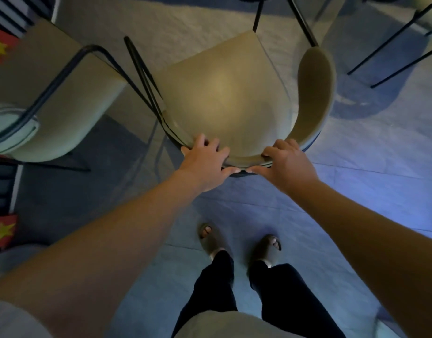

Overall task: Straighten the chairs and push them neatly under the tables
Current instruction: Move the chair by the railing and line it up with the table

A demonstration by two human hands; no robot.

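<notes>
Both hands are gripping the curved top edge of a beige moulded-shell chair with thin black metal legs (pixel 224 93), seen from above, directly in front of the person. The left hand (pixel 205 162) is curling its fingers over the backrest rim on the left part, thumb lying along the outer side below. The right hand (pixel 285 162) is doing the same on the right part, fingers hooked over the rim, thumb stretched toward the left thumb; the two thumbs are nearly touching. The chair seat is facing away from the person, its far end pointing at black legs at the top edge, bench or chair cannot tell. A second beige chair with a black tube frame (pixel 64 98) is standing just beside it on the left, its legs crossing close to the first chair's. The grey-blue tiled floor (pixel 356 191) is lying under everything. The person's feet in grey open-toe slippers (pixel 266 247) are standing behind the chair.
</notes>
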